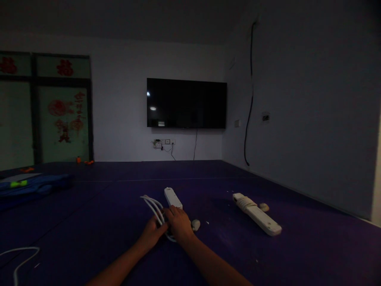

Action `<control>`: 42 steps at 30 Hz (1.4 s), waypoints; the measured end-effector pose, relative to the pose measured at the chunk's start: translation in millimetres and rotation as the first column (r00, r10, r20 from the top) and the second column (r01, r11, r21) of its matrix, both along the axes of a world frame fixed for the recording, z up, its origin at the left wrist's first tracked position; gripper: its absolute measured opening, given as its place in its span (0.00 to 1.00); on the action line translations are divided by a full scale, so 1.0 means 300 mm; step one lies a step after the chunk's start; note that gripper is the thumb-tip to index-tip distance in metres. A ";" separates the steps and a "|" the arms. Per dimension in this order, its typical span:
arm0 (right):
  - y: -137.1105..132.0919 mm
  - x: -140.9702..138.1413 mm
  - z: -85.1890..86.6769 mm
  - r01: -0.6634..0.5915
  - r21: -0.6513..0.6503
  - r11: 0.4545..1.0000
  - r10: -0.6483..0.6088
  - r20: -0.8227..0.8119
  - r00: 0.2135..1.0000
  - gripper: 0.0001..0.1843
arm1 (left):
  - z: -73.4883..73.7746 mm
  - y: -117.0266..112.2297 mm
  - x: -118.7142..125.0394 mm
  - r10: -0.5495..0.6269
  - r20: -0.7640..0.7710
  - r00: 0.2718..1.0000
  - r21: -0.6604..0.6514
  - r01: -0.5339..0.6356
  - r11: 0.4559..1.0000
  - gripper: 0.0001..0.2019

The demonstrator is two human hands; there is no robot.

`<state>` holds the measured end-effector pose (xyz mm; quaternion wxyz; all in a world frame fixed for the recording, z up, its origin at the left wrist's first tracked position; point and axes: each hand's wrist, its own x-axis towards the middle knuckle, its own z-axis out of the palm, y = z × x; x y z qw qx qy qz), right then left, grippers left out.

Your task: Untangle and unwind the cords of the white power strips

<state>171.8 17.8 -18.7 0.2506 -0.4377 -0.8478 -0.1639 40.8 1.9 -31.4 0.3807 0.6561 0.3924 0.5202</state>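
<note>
A white power strip [173, 198] lies on the dark purple surface, its near end hidden under my hands. My left hand [153, 231] is closed around loops of its white cord [155, 207], which stick up to the left of the strip. Lying over the near part of the strip, my right hand [179, 224] has its fingers bent down at the cord; its fingertips are partly hidden. The pale plug [195, 225] rests just right of my right wrist. Farther right is a second power strip [264, 221] with its cord [246, 203] wound around one end.
A loose white cable [26, 249] lies at the lower left. Folded blue cloth [35, 186] with a bright green item [18, 184] is at the left. A television [186, 103] hangs on the far wall, and a black cable [249, 111] runs down the right wall.
</note>
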 end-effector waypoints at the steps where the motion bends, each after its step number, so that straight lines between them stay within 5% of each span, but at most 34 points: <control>1: -0.003 0.000 0.002 0.008 -0.003 1.000 -0.008 0.003 1.000 0.19 | 0.000 0.002 0.001 -0.008 0.009 1.000 -0.001 0.008 1.000 0.22; 20: -0.007 -0.001 0.009 0.078 -0.050 0.996 -0.078 -0.015 0.997 0.19 | -0.007 0.003 0.001 -0.019 0.061 0.998 -0.029 0.021 0.999 0.29; 42: -0.001 0.010 0.006 0.165 -0.073 0.984 -0.175 -0.163 0.971 0.17 | -0.013 0.009 0.003 -0.215 0.139 0.967 -0.014 0.219 0.976 0.43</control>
